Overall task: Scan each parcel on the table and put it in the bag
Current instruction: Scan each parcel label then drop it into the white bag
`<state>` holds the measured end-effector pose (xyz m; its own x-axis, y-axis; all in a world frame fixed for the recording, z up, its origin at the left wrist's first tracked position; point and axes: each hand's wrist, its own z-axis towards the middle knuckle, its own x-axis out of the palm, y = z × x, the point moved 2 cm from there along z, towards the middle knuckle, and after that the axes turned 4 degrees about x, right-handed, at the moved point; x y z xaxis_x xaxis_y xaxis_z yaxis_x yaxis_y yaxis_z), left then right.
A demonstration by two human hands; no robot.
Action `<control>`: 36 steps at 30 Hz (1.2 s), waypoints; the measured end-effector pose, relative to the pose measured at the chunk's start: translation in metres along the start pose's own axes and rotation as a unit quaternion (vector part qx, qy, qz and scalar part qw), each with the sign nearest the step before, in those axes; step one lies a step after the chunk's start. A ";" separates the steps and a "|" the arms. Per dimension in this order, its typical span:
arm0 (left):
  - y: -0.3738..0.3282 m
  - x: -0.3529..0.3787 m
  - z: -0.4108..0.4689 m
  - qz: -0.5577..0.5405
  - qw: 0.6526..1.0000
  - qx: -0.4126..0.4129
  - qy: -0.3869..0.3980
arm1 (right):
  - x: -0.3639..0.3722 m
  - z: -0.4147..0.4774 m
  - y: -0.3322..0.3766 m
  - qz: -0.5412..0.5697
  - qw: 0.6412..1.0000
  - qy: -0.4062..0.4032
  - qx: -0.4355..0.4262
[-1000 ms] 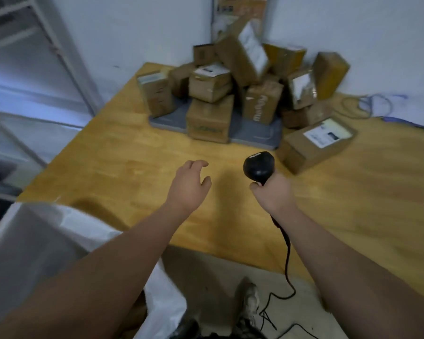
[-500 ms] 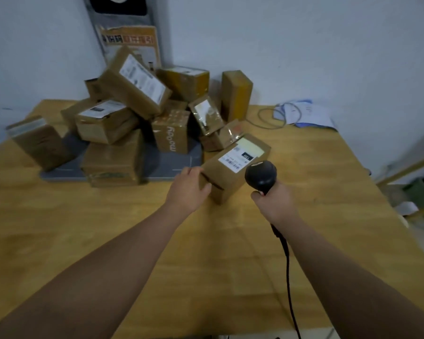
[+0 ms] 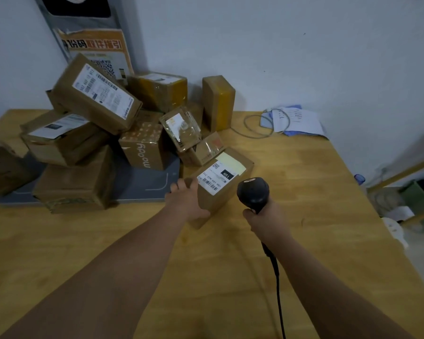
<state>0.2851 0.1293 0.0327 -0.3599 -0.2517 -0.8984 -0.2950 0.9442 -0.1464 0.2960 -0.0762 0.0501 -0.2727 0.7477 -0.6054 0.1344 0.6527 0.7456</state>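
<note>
Parcel (image 3: 222, 192) with a white label sits at frame centre on the table (image 3: 311, 199), my left hand (image 3: 185, 204) gripping its near left end. My right hand (image 3: 266, 222) grips the black scanner (image 3: 253, 192) just right of it.

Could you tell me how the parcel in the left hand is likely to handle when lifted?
The parcel looks like stiff cardboard, so it should probably keep its shape. The left hand grips its end alone, so it is likely fairly light.
</note>
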 end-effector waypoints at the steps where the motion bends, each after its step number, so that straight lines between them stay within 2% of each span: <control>1: 0.003 0.001 -0.002 0.002 1.000 0.006 -0.004 | 0.001 0.001 -0.002 -0.001 1.000 0.005 -0.004; 3: 0.015 0.004 -0.008 -0.015 0.999 0.035 0.007 | 0.001 0.002 -0.003 0.001 1.000 0.008 -0.021; 5: 0.034 0.007 -0.021 -0.010 0.994 0.101 0.046 | 0.001 0.000 -0.003 -0.002 0.999 0.011 -0.045; 8: 0.070 0.005 -0.046 0.088 0.969 0.203 0.113 | 0.003 -0.005 0.009 -0.019 0.997 0.031 -0.074; 10: 0.088 0.003 -0.057 0.155 0.953 0.234 0.113 | 0.010 -0.004 0.014 -0.050 0.992 0.060 -0.097; 12: 0.099 0.003 -0.064 0.181 0.951 0.239 0.076 | 0.021 -0.003 0.019 -0.098 0.981 0.121 -0.113; 14: 0.108 0.009 -0.070 0.118 0.973 0.196 0.032 | 0.036 -0.006 0.022 -0.086 0.972 0.194 -0.096; 16: 0.113 0.020 -0.077 -0.064 0.992 0.107 -0.035 | 0.052 -0.012 0.022 -0.047 0.967 0.241 -0.066; 17: 0.114 0.027 -0.081 -0.178 0.979 0.047 -0.091 | 0.060 -0.014 0.020 -0.020 0.966 0.252 -0.052; 18: 0.115 0.036 -0.087 -0.287 0.946 -0.025 -0.150 | 0.066 -0.018 0.020 0.005 0.965 0.260 -0.042; 19: 0.114 0.046 -0.093 -0.388 0.898 -0.099 -0.182 | 0.073 -0.020 0.016 0.025 0.963 0.268 -0.029; 21: 0.105 0.071 -0.103 -0.572 0.785 -0.202 -0.130 | 0.081 -0.024 0.011 0.081 0.957 0.280 0.003; 22: 0.096 0.081 -0.107 -0.640 0.734 -0.212 -0.074 | 0.083 -0.027 0.009 0.104 0.953 0.285 0.011; 23: 0.087 0.087 -0.110 -0.678 0.707 -0.200 -0.033 | 0.086 -0.030 0.008 0.113 0.951 0.287 0.012; 26: 0.071 0.089 -0.111 -0.713 0.679 -0.174 -0.028 | 0.090 -0.038 0.005 0.128 0.954 0.269 0.004; 29: 0.070 0.075 -0.112 -0.720 0.675 -0.153 -0.050 | 0.089 -0.045 0.010 0.177 0.948 0.263 -0.020; 31: 0.080 0.065 -0.114 -0.711 0.692 -0.123 -0.040 | 0.087 -0.047 0.016 0.199 0.946 0.253 -0.036; 34: 0.093 0.045 -0.120 -0.652 0.756 -0.062 0.003 | 0.087 -0.046 0.023 0.198 0.956 0.214 -0.038; 36: 0.096 0.033 -0.122 -0.609 0.792 -0.039 0.006 | 0.088 -0.047 0.032 0.207 0.955 0.209 -0.031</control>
<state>0.1371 0.1854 0.0392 0.2259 -0.9682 -0.1072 -0.4838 -0.0160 -0.8750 0.2316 0.0049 0.0339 -0.5660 0.8183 -0.1005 0.2603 0.2930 0.9200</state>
